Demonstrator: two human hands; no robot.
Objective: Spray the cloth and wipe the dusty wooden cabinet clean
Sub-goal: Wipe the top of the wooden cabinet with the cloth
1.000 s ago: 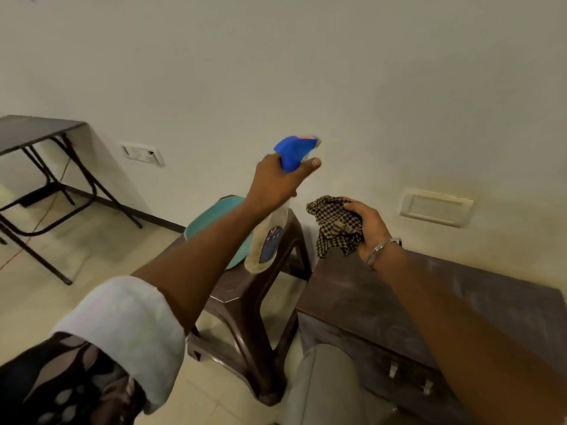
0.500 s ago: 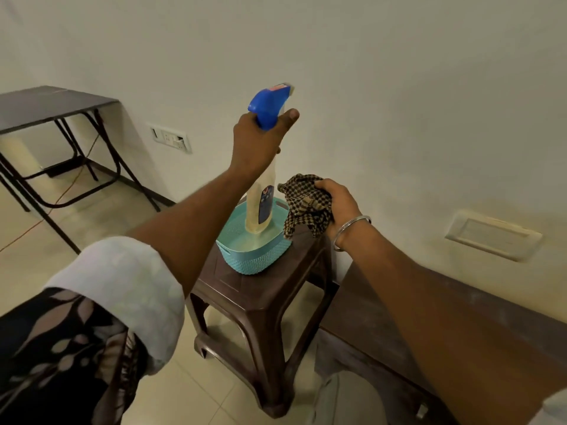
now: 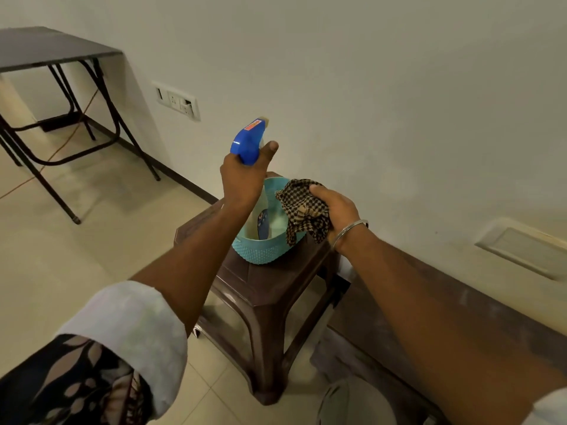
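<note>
My left hand (image 3: pixel 244 179) grips the neck of a spray bottle (image 3: pixel 249 142) with a blue trigger head. The bottle's pale body stands down inside a teal basket (image 3: pixel 260 251). Just to the right, my right hand (image 3: pixel 336 210) holds a bunched black-and-tan checked cloth (image 3: pixel 302 210) over the basket's right rim. The dusty dark wooden cabinet (image 3: pixel 478 320) runs along the wall at lower right, partly hidden by my right forearm.
The basket sits on a brown plastic stool (image 3: pixel 264 305) beside the cabinet's left end. A black folding table (image 3: pixel 46 50) stands at the far left. A socket plate (image 3: pixel 178 101) and a cream wall panel (image 3: pixel 521 250) are on the wall. Tiled floor lies between.
My left hand has lowered the spray bottle so its body now sits in the teal basket. My right hand with the cloth stayed beside it; the view shifted left and down.
</note>
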